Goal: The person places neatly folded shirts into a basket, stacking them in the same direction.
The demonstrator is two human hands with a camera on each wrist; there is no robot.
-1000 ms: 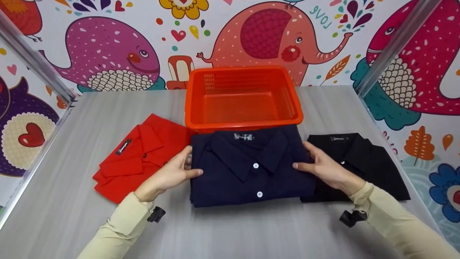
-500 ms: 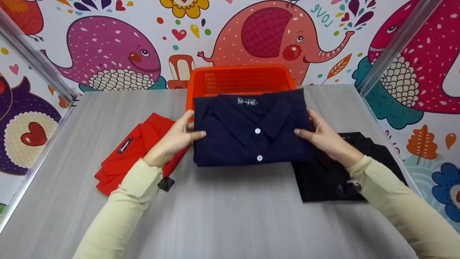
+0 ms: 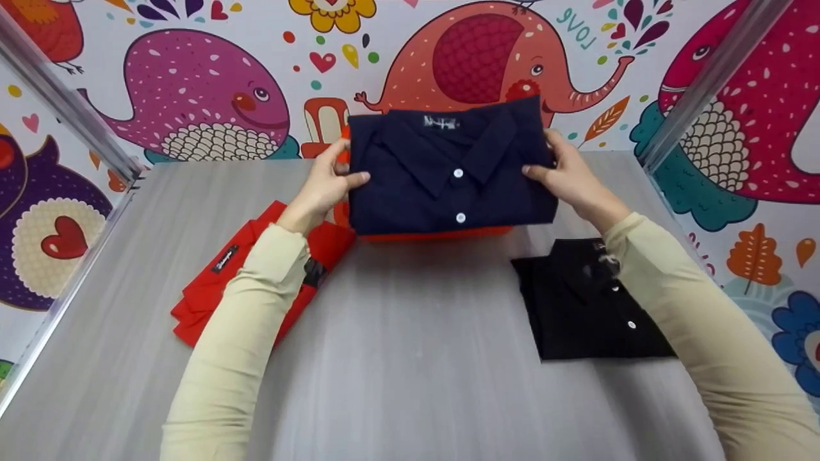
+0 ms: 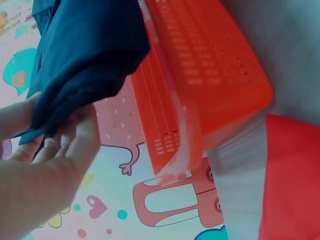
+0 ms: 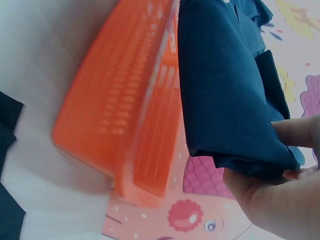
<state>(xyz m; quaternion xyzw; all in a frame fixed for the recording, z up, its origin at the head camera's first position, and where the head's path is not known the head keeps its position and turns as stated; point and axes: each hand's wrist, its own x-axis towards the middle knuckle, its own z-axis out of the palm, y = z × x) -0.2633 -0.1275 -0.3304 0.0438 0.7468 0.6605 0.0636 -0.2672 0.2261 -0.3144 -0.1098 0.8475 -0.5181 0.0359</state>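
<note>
A folded navy shirt (image 3: pixel 410 186) with a collar and white buttons is held up in front of and above the orange basket (image 4: pixel 230 85), hiding most of it in the head view. My left hand (image 3: pixel 325 182) grips the shirt's left edge, thumb on top and fingers beneath. On the opposite edge, my right hand (image 3: pixel 573 176) pinches the cloth the same way. Both wrist views show the shirt bundle (image 5: pixel 225 85) raised above the basket's rim, apart from it.
A folded red shirt (image 3: pixel 214 288) lies on the grey table (image 3: pixel 410 358) under my left forearm. To the right, a folded black shirt (image 3: pixel 576 320) lies partly beneath my right forearm. Behind the table stands a wall (image 3: pixel 346 77) printed with cartoon animals.
Both hands have carried the navy shirt up and away from me, from between the other two shirts to over the basket. The red and black shirts stay on the table.
</note>
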